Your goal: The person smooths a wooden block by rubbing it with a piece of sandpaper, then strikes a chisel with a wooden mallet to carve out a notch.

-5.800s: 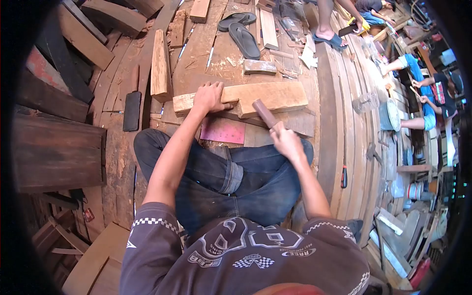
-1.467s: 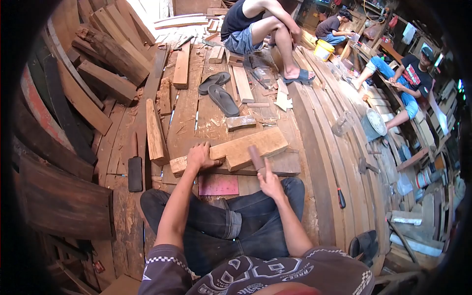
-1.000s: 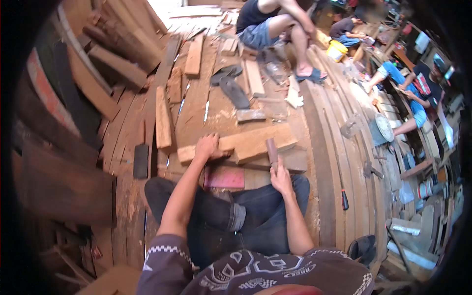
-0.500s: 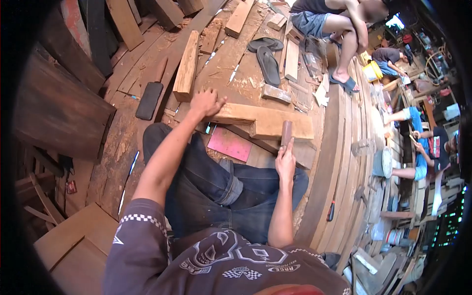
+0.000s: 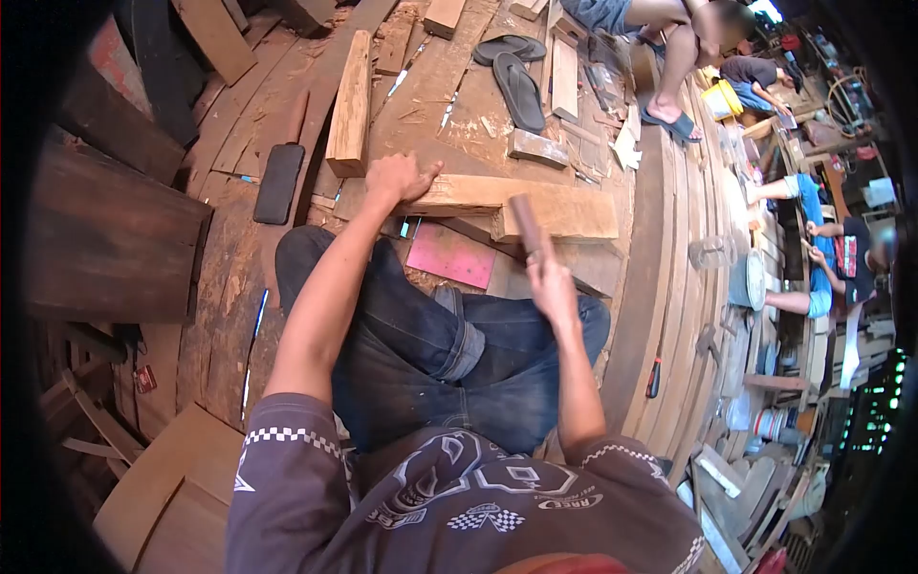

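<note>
I sit cross-legged on a plank floor. My left hand [image 5: 400, 179] presses flat on the left end of a pale notched wooden plank [image 5: 564, 209] that lies across in front of my knees. My right hand [image 5: 552, 282] grips the handle of a brown wooden mallet [image 5: 525, 222], whose head hangs over the plank's near edge by the notch. A pink sheet [image 5: 451, 255] lies on the floor between the plank and my legs.
A thick pale beam [image 5: 350, 105] and a black flat bar [image 5: 279, 183] lie to the left. Two sandals [image 5: 516, 78] and offcuts sit beyond the plank. A red-handled screwdriver [image 5: 654, 377] lies on the curved planks at right. Other people sit at the far right and top.
Over the frames my view has swung and tilted. My right hand has drawn the mallet up and back toward me from the plank's edge. My left hand stays on the plank.
</note>
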Demonstrator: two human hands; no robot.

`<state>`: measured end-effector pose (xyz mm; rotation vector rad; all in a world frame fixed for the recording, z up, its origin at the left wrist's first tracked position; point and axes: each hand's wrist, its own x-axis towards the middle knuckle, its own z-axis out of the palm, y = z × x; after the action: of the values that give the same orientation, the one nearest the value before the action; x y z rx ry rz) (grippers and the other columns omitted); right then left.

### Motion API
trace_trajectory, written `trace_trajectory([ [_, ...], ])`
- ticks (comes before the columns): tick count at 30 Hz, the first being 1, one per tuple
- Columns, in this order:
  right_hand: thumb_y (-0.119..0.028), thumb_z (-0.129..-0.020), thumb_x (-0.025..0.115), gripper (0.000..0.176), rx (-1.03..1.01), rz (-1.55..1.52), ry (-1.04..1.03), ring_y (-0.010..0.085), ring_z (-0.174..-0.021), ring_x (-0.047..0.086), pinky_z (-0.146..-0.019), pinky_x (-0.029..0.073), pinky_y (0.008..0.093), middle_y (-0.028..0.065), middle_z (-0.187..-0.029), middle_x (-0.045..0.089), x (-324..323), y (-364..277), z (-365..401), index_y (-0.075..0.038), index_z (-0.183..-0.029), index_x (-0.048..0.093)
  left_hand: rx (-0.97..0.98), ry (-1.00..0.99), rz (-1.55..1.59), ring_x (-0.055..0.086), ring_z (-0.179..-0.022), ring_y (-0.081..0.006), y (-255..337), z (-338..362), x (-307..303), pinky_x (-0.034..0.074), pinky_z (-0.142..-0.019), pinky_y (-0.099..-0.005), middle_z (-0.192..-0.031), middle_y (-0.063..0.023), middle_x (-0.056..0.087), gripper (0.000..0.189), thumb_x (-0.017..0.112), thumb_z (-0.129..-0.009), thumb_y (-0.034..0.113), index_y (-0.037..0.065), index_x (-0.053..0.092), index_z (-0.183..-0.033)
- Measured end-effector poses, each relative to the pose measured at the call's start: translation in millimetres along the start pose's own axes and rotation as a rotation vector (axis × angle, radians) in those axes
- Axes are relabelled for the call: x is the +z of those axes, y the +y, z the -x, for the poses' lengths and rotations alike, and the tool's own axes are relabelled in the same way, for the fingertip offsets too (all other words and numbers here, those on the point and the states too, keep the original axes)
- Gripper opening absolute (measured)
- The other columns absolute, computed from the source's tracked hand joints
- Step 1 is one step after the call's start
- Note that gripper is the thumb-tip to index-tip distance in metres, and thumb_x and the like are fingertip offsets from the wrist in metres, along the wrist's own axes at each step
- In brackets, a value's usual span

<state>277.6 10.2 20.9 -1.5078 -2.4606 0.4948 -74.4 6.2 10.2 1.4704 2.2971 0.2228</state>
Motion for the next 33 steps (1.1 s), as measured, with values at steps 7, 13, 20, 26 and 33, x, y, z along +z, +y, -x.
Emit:
trace_trajectory([
  [7, -0.018, -0.097, 0.054, 0.064, 0.013, -0.017, 0.028, 0.0484, -0.073, 0.069, -0.062, 0.055, 0.0577, 0.0316, -0.080, 0.068, 7.2, 5.5, -11.3, -0.003, -0.155, 0.029, -0.048, 0.013, 0.001, 0.066, -0.115, -0.0394, -0.4, -4.5, 3.6, 0.053, -0.095, -0.0496, -0.122, -0.0264, 0.067, 0.091, 0.033, -0.093, 0.078, -0.001, 0.063, -0.127],
  [13, -0.017, -0.097, 0.056, 0.061, 0.032, 0.008, 0.057, 0.0478, -0.073, 0.069, -0.062, 0.056, 0.0569, 0.0303, -0.080, 0.069, 8.4, 9.8, -19.5, -0.006, -0.152, 0.034, -0.104, -0.013, -0.016, 0.067, -0.113, -0.0397, 6.3, -1.8, 1.7, 0.052, -0.096, -0.0489, -0.118, -0.0251, 0.070, 0.095, 0.036, -0.090, 0.081, -0.001, 0.066, -0.125],
  [20, -0.017, -0.096, 0.056, 0.065, 0.065, 0.056, 0.035, 0.0459, -0.075, 0.070, -0.064, 0.055, 0.0565, 0.0297, -0.084, 0.069, -1.0, 19.6, -28.4, -0.007, -0.155, 0.031, -0.115, -0.007, -0.035, 0.067, -0.114, -0.0372, 7.7, 0.6, -0.3, 0.053, -0.096, -0.0459, -0.119, -0.0232, 0.070, 0.088, 0.045, -0.088, 0.078, 0.000, 0.070, -0.122],
  [26, -0.015, -0.094, 0.058, 0.070, 0.011, -0.005, 0.076, 0.0455, -0.073, 0.069, -0.066, 0.057, 0.0555, 0.0283, -0.083, 0.070, 4.1, 38.4, -36.7, -0.005, -0.156, 0.027, -0.097, 0.066, -0.062, 0.069, -0.110, -0.0389, 3.9, -2.7, 7.2, 0.052, -0.095, -0.0485, -0.114, -0.0237, 0.072, 0.093, 0.041, -0.088, 0.081, -0.001, 0.068, -0.123],
  [33, -0.017, -0.097, 0.056, 0.067, -0.094, 0.032, -0.047, 0.0447, -0.072, 0.069, -0.063, 0.056, 0.0562, 0.0276, -0.081, 0.069, 4.4, 26.4, -30.0, -0.007, -0.157, 0.027, -0.124, -0.019, -0.055, 0.069, -0.111, -0.0354, 9.1, 3.9, -6.8, 0.054, -0.095, -0.0440, -0.118, -0.0221, 0.071, 0.086, 0.046, -0.089, 0.076, 0.000, 0.070, -0.121],
])
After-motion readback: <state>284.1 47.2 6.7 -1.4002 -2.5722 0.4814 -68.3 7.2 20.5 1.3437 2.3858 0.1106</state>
